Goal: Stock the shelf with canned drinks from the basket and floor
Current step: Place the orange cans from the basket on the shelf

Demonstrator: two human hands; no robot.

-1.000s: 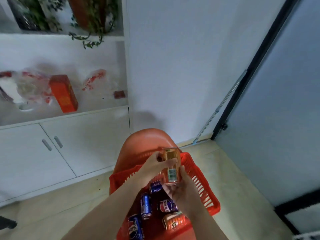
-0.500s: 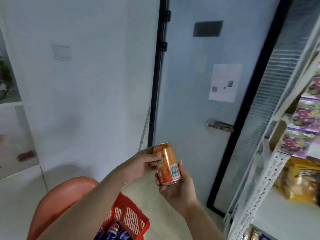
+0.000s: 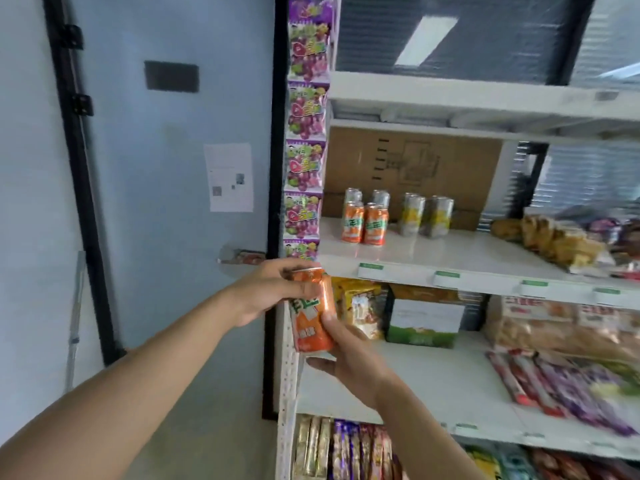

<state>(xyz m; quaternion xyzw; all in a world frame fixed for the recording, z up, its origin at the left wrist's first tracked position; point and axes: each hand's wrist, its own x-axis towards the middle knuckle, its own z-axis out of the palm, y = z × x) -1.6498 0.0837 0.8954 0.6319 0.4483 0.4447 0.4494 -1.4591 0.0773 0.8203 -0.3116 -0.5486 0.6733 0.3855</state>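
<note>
We hold 1 orange can upright, just in front of the shelf edge and below the board it belongs on. Our left grip curls round its top rim; our right grip wraps the base, thumb on the side. We judge it full: weighty, stiff, slick, easily dented, so best held round the middle. Matching cans stand above.

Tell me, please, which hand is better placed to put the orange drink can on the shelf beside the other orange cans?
Probably the right hand: it grips the orange metal drink can low on its body, on the side of the white shelf. The left hand grips its top.
</note>
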